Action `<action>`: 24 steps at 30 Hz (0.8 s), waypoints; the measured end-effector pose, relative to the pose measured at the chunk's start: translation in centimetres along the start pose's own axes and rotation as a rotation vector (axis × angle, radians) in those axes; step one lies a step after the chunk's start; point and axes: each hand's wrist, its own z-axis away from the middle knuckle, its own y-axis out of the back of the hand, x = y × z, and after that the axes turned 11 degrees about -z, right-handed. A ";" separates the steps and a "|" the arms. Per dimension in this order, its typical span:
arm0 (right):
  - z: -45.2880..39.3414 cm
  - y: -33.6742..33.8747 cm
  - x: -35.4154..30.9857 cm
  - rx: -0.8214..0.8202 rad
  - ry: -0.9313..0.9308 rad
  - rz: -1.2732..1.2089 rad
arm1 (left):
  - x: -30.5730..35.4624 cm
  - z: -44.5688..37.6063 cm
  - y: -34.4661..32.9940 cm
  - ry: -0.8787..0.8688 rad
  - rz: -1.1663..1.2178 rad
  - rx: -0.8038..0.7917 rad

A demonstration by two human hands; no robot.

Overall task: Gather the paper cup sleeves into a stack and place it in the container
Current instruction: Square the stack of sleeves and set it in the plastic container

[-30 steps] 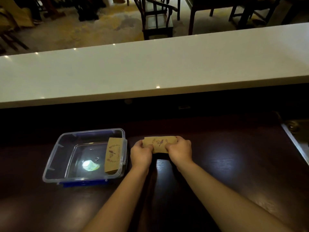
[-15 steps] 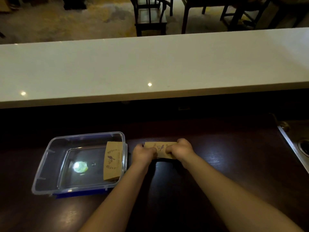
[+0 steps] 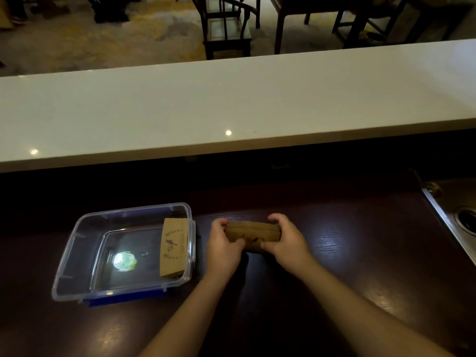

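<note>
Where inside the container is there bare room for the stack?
The container floor is bare from its left wall to the sleeves leaning along its right wall. Both the left hand and right hand hold the stack just right of it.

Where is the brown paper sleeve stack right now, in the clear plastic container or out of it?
Out. The brown paper sleeve stack is held between left hand and right hand, right of the clear plastic container.
</note>
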 end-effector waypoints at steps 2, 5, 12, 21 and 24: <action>1.3 0.1 0.9 0.021 0.137 0.100 | -0.4 1.4 -0.3 -0.134 -0.055 0.027; 2.9 0.2 2.2 0.084 0.249 0.217 | -1.2 3.5 -1.4 -0.267 -0.143 0.026; 5.2 -1.3 4.1 0.141 0.173 0.236 | -2.5 6.1 -3.9 -0.318 -0.260 0.065; 4.9 -1.5 4.7 0.144 0.222 0.160 | -2.4 6.2 -4.2 -0.320 -0.239 0.119; 4.5 -0.6 4.3 0.130 0.227 0.033 | -1.9 5.9 -3.2 -0.314 -0.195 0.110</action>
